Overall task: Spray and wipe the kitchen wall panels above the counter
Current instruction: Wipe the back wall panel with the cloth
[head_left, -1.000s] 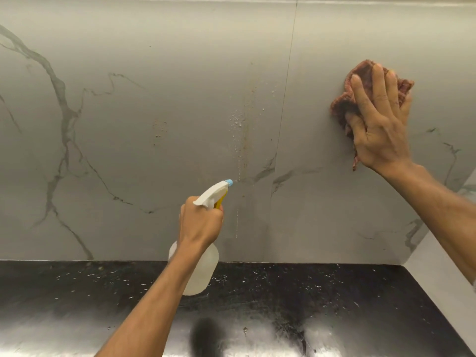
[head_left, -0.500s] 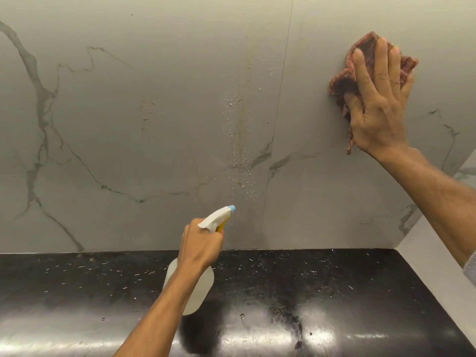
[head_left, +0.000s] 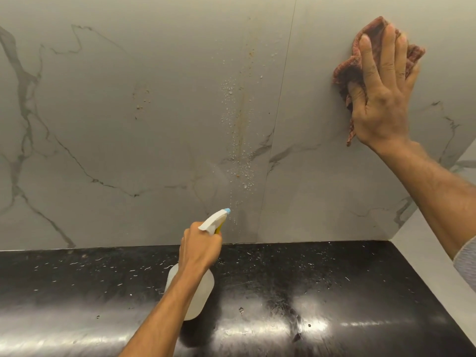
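Spraying the stained panel seam, cloth poised for wiping.
Left hand [head_left: 199, 249] is gripping the spray bottle [head_left: 203, 287], aiming at the streak [head_left: 240, 119] on the wall panels [head_left: 128, 124]; right hand [head_left: 381, 99], fingers straight, is pressing the cloth [head_left: 345, 70] flat, probably ready to wipe.

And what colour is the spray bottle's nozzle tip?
The nozzle tip is light blue; head view.

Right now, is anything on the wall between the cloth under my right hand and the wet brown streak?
Nothing visible. Between the cloth and the streak lies only bare wall panel crossed by the thin seam. The spray bottle in the left hand sits lower, below the streak, out of that path.
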`<state>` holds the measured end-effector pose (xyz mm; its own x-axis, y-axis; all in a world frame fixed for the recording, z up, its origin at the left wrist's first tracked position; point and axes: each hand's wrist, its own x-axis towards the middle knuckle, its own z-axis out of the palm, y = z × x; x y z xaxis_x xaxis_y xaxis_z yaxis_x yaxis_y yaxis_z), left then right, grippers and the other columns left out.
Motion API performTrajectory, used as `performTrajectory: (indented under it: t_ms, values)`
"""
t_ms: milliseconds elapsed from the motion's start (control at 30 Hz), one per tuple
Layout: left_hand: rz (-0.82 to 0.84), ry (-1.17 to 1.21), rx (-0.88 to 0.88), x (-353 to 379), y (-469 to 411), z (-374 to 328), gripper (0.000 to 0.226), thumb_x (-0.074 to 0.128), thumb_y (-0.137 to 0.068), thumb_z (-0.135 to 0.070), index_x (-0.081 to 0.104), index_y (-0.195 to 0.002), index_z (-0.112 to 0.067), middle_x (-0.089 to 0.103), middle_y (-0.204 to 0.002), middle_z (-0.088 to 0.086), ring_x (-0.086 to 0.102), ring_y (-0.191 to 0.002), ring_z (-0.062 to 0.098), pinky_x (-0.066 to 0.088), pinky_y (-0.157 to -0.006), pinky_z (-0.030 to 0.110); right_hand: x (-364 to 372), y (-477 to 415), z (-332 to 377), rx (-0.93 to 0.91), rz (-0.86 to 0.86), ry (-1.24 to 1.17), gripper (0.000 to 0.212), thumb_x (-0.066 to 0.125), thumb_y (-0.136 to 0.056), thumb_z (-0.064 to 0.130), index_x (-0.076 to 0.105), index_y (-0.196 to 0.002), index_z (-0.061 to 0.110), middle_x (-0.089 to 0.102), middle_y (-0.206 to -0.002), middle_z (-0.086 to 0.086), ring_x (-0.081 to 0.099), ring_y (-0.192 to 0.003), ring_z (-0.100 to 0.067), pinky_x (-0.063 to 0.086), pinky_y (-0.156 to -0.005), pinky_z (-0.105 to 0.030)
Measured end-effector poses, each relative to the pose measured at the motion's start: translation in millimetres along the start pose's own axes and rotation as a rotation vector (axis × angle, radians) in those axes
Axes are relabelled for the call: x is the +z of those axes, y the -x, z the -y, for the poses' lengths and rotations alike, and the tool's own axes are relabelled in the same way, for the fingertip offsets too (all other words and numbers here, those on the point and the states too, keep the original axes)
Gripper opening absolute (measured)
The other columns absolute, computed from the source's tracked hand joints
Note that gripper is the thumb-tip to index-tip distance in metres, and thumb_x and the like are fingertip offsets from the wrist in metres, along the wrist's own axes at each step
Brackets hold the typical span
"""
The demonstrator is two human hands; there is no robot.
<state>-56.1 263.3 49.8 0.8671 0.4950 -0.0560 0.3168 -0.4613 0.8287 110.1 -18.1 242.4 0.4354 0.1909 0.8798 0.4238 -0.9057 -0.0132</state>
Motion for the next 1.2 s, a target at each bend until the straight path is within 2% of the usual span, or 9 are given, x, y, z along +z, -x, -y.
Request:
performTrajectory:
  t_ms: [333,433,500,600,667,800,967,1100,1200]
  values:
    - [0.022,0.153,0.073,5,-5,-19,0.02,0.056,-0.075,-0.016,0.061,-0.065,0.0,0.065,-0.059,0.018,0.067,-0.062,0.041,0.057,-0.062,0.056,0,-1,17,0.123,0.004,-0.063,0.056,0.035,-0.108,0.033,0.02,-0.16,0.017,0.009,-0.167,-0.018,0.003,-0.154,-0.04,0.001,-0.122,-0.062]
    - [-0.002,0.364,0.064,3,-15,-40,0.01,0.056,-0.071,-0.004,0.064,-0.071,0.002,0.061,-0.062,0.016,0.062,-0.058,0.035,0.058,-0.063,0.06,5,-6,40,0.195,-0.049,-0.093,0.056,0.033,-0.109,0.035,0.022,-0.159,0.014,0.01,-0.166,-0.019,0.005,-0.154,-0.039,0.004,-0.122,-0.061]
    - [-0.037,0.447,0.092,-1,-19,-56,0.013,0.053,-0.065,-0.003,0.065,-0.065,-0.007,0.063,-0.062,0.012,0.064,-0.059,0.036,0.058,-0.059,0.052,7,-18,61,0.19,-0.08,-0.094,0.057,0.035,-0.107,0.034,0.023,-0.159,0.013,0.012,-0.166,-0.019,0.006,-0.154,-0.039,0.003,-0.122,-0.062]
    - [-0.091,0.538,0.149,-11,-25,-78,0.024,0.053,-0.065,0.004,0.065,-0.061,-0.017,0.064,-0.061,0.003,0.065,-0.055,0.022,0.053,-0.049,0.033,13,-50,95,0.155,-0.169,-0.086,0.059,0.041,-0.103,0.035,0.031,-0.156,0.012,0.021,-0.164,-0.02,0.015,-0.153,-0.039,0.004,-0.121,-0.065]
    - [-0.143,0.551,0.177,-19,-29,-91,0.024,0.054,-0.065,0.005,0.065,-0.062,-0.016,0.063,-0.061,0.002,0.064,-0.053,0.016,0.055,-0.047,0.033,22,-67,118,0.135,-0.26,-0.055,0.061,0.045,-0.1,0.039,0.038,-0.154,0.012,0.03,-0.161,-0.02,0.023,-0.15,-0.039,0.006,-0.118,-0.066]
    - [-0.246,0.52,0.193,-32,-35,-108,0.021,0.054,-0.063,0.005,0.066,-0.063,-0.012,0.067,-0.065,0.015,0.058,-0.046,0.02,0.054,-0.044,0.04,60,-3,140,-0.146,-0.215,0.037,0.057,0.047,-0.103,0.038,0.036,-0.155,0.02,0.033,-0.161,-0.01,0.024,-0.151,-0.031,0.009,-0.118,-0.062]
    - [-0.28,0.509,0.217,-40,-29,-105,0.019,0.053,-0.06,0.002,0.067,-0.063,-0.012,0.069,-0.068,0.018,0.052,-0.035,0.014,0.049,-0.041,0.029,78,109,91,-0.405,0.066,0.153,0.068,0.056,-0.096,0.017,0.024,-0.156,0.024,0.02,-0.164,-0.003,-0.011,-0.153,-0.022,0.0,-0.121,-0.057]
    - [-0.273,0.509,0.247,-47,-24,-109,0.021,0.054,-0.061,0.005,0.067,-0.065,-0.011,0.068,-0.066,0.013,0.054,-0.038,0.015,0.049,-0.04,0.028,53,-12,85,0.035,-0.289,0.06,0.059,0.05,-0.102,0.032,0.034,-0.155,0.015,0.034,-0.16,-0.014,0.024,-0.151,-0.032,0.012,-0.117,-0.063]
    - [-0.298,0.525,0.286,-52,-22,-120,0.022,0.055,-0.062,0.007,0.066,-0.063,-0.012,0.066,-0.062,0.006,0.056,-0.039,0.015,0.051,-0.043,0.031,44,-76,116,0.042,-0.44,0.022,0.054,0.047,-0.102,0.037,0.041,-0.151,0.015,0.04,-0.157,-0.014,0.033,-0.146,-0.032,0.012,-0.119,-0.061]
